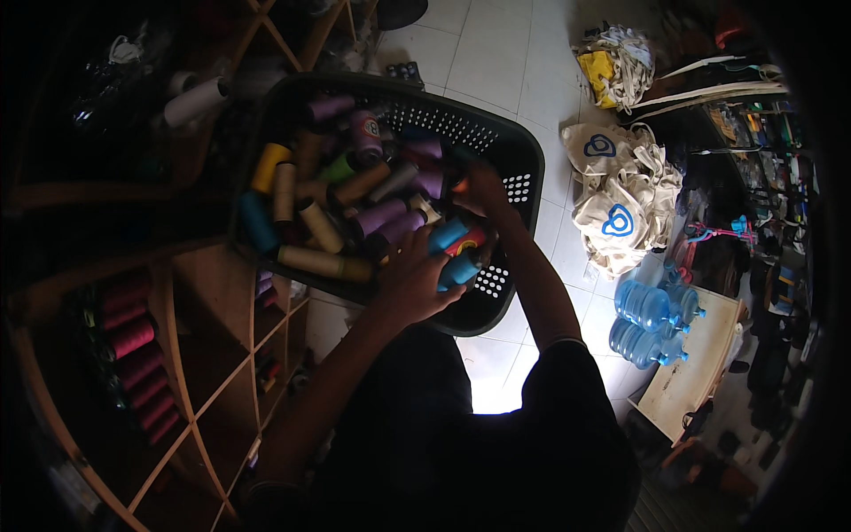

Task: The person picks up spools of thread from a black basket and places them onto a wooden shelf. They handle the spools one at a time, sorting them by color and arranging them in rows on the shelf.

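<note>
Blue spool (448, 234) btwn LH (411, 277), RH (483, 190).

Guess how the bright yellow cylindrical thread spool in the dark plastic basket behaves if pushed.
Being round, the yellow spool may roll, though the tan cylindrical thread spool beside it might block it. Its straight shape suggests stiffness.

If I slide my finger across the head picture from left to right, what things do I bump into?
Magenta thread spools on the shelf → yellow thread spool → green thread spool → left hand → right hand → cream tote bags with blue designs.
</note>
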Demonstrator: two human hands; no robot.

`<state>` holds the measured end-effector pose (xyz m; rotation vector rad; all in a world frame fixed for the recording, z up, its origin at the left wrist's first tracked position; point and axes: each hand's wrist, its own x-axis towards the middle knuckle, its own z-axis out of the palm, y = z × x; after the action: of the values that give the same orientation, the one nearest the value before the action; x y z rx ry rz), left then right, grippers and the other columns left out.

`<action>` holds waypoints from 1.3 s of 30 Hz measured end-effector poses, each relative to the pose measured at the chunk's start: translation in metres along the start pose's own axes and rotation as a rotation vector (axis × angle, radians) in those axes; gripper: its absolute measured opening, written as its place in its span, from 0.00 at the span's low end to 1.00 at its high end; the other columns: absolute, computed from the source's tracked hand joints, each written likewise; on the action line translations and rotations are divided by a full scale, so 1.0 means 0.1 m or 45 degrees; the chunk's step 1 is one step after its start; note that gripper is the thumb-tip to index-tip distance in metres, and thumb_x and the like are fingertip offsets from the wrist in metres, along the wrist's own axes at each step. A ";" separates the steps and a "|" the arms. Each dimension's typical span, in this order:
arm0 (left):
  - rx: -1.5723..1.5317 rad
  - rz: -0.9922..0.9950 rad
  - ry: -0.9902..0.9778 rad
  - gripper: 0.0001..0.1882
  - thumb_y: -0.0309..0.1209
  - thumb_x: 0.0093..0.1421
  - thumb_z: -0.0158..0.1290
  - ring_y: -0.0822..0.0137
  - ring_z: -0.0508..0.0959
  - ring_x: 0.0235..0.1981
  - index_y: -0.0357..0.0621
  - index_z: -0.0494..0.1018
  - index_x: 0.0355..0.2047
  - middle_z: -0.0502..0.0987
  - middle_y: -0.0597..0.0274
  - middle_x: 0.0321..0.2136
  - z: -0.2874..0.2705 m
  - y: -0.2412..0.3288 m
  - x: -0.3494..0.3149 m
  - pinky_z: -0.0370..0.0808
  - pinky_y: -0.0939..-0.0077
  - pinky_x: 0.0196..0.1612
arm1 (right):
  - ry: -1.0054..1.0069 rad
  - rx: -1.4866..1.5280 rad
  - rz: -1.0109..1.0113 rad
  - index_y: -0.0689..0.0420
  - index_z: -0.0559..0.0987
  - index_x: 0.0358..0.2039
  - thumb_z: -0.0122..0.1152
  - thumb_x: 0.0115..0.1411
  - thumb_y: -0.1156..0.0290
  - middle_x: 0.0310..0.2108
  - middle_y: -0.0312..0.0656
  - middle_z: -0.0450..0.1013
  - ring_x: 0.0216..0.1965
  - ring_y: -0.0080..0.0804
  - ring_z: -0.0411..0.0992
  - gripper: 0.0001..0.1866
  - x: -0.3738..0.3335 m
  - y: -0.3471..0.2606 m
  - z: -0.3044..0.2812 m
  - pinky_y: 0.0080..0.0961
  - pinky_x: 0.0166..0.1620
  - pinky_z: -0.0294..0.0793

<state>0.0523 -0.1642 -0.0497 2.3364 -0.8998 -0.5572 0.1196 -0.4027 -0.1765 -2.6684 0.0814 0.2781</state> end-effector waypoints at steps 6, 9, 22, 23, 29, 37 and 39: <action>0.265 -0.120 -0.094 0.30 0.48 0.45 0.64 0.47 0.58 0.58 0.44 0.75 0.45 0.57 0.44 0.58 0.27 0.00 0.69 0.58 0.46 0.55 | 0.616 0.543 0.394 0.66 0.72 0.45 0.68 0.46 0.61 0.41 0.54 0.73 0.45 0.48 0.73 0.29 -0.35 0.11 -0.43 0.36 0.49 0.73; 0.278 -0.086 0.147 0.31 0.47 0.45 0.65 0.47 0.57 0.58 0.43 0.74 0.46 0.57 0.44 0.59 0.44 -0.08 0.77 0.58 0.44 0.55 | 0.808 0.853 0.316 0.65 0.71 0.43 0.66 0.49 0.64 0.39 0.50 0.73 0.42 0.41 0.74 0.25 -0.63 -0.11 -0.76 0.33 0.47 0.73; -1.597 -0.009 0.889 0.30 0.33 0.57 0.61 0.61 0.74 0.52 0.38 0.63 0.56 0.71 0.53 0.51 -0.42 -0.10 -0.61 0.69 0.63 0.55 | -0.085 2.495 0.425 0.60 0.63 0.55 0.57 0.55 0.52 0.48 0.48 0.68 0.49 0.42 0.70 0.34 -1.30 -1.97 -0.72 0.41 0.53 0.71; -1.471 -0.021 0.950 0.29 0.32 0.58 0.60 0.63 0.72 0.54 0.38 0.63 0.57 0.70 0.53 0.52 -0.53 -0.12 -0.78 0.69 0.66 0.57 | -0.167 2.451 0.431 0.59 0.63 0.55 0.58 0.55 0.51 0.48 0.48 0.68 0.50 0.42 0.70 0.34 -1.25 -2.13 -0.62 0.42 0.54 0.71; -1.088 -0.293 1.309 0.23 0.23 0.60 0.56 0.66 0.72 0.53 0.37 0.64 0.54 0.71 0.54 0.52 -0.74 -0.38 -2.05 0.70 0.70 0.55 | -0.825 2.330 0.327 0.57 0.64 0.55 0.59 0.56 0.54 0.48 0.46 0.69 0.51 0.44 0.70 0.31 -1.42 -3.18 -0.32 0.45 0.56 0.68; -1.181 -0.603 1.995 0.18 0.29 0.61 0.58 0.69 0.75 0.45 0.38 0.67 0.48 0.75 0.60 0.42 -0.38 -0.34 -3.90 0.70 0.71 0.52 | -1.414 2.027 0.153 0.55 0.64 0.53 0.63 0.53 0.71 0.42 0.43 0.68 0.44 0.38 0.70 0.27 -1.87 -3.88 0.43 0.42 0.53 0.70; -1.098 -0.655 2.130 0.18 0.29 0.61 0.58 0.69 0.74 0.45 0.38 0.67 0.49 0.74 0.60 0.43 -0.23 -0.25 -4.27 0.70 0.71 0.51 | -1.440 1.575 -0.012 0.54 0.62 0.54 0.64 0.52 0.74 0.43 0.42 0.68 0.44 0.36 0.70 0.29 -2.10 -4.14 0.46 0.38 0.52 0.70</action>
<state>-0.2166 0.1609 0.0254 1.3665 0.6307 0.7163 -0.0515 -0.0089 0.0061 -1.0538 -0.0955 1.1951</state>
